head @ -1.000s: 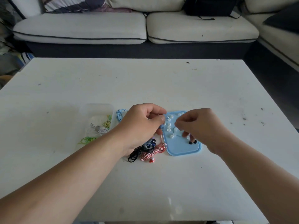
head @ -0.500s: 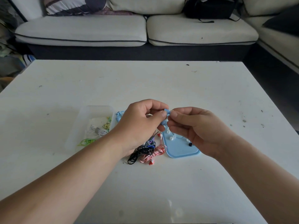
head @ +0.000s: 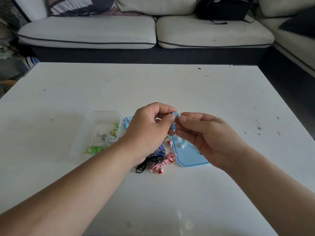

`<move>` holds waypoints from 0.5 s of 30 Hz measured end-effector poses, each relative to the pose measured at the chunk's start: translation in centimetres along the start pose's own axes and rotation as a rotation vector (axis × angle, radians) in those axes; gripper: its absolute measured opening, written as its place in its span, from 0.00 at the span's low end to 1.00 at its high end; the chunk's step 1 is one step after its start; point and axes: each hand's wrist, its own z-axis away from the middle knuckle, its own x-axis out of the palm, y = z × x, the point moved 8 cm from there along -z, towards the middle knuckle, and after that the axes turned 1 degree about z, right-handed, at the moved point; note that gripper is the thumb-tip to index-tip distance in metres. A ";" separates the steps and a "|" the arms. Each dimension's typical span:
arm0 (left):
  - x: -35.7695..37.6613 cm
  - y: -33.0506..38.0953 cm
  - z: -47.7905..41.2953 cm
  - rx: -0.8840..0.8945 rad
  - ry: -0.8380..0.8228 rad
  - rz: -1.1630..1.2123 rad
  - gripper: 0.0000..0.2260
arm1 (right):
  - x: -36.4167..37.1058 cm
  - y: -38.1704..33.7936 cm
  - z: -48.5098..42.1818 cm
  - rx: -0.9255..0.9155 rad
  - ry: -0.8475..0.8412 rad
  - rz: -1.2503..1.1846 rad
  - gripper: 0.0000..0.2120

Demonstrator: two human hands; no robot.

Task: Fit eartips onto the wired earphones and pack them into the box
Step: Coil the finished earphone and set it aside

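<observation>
My left hand [head: 150,132] pinches a light blue earbud [head: 174,114] above the table, and its coiled blue cable [head: 127,122] shows behind that hand. My right hand [head: 208,138] pinches a small white eartip [head: 179,115] against the earbud's nozzle. Below the hands lies a blue lid [head: 190,157] with a few loose white eartips [head: 182,145] on it. A clear plastic box [head: 88,133] at the left holds white earphones [head: 104,137] and green earphones [head: 94,149]. Black, blue and red-striped earphones [head: 162,161] lie bundled between box and lid.
The white table [head: 170,86] stretches wide beyond the hands and toward me. A pale sofa [head: 144,31] stands past the far edge with a black bag [head: 221,9] on it. Clutter sits on the floor at the far left.
My right hand rose from the blue lid with an eartip and met my left hand's earbud. Both hands are now slightly higher, fingertips together.
</observation>
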 end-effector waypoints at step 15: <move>-0.1 -0.4 -0.4 -0.028 0.021 0.111 0.05 | 0.6 0.3 -0.2 -0.036 0.031 -0.007 0.06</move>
